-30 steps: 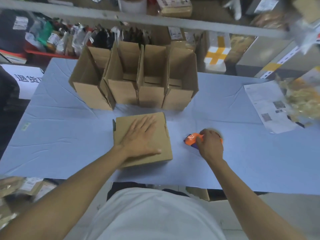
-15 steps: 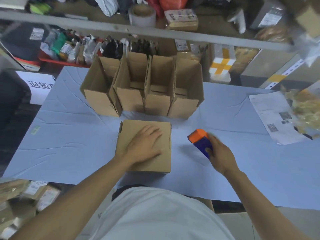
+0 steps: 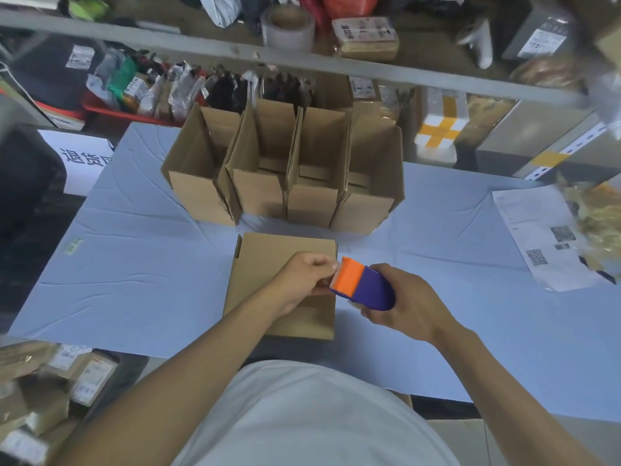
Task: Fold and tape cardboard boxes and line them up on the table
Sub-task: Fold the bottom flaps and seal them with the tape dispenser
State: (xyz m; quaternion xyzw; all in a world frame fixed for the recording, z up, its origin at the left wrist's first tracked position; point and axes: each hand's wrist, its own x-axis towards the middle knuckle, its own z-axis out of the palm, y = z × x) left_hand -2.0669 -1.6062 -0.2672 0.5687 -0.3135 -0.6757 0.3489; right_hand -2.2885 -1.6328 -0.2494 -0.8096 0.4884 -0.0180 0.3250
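Your table point(image 3: 141, 280): blue cover | four open boxes point(image 3: 285, 173) in a row at the back | one closed box point(image 3: 268, 260) in front of you | printed paper point(image 3: 541, 243) on your right

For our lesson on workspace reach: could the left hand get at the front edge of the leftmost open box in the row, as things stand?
Probably yes. The left hand is busy pinching at the tape dispenser, but only bare table and the closed box lie between it and the leftmost open box.
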